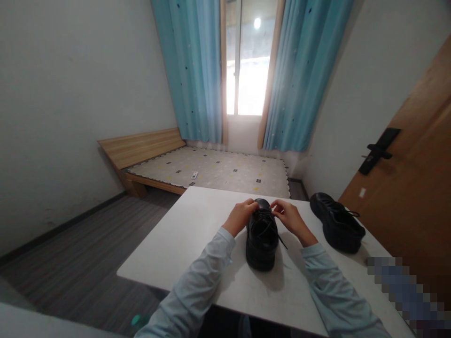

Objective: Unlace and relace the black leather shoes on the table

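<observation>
A black lace-up shoe (261,249) stands on the white table (183,234) in front of me, its toe pointing away and its heel towards me. My left hand (241,216) is at the left side of the lacing near the toe, fingers pinched at the black shoelace (265,225). On the opposite side my right hand (289,218) pinches the lace between thumb and forefinger. One loose lace end hangs down the shoe's right side. The fingertips partly cover the lace where they grip it.
A second black shoe (336,223) sits at the table's right edge, near a wooden door (408,178) with a black handle. Behind the table is a bed (225,171) with a white remote (194,175) on it. Blue curtains (303,70) flank a window.
</observation>
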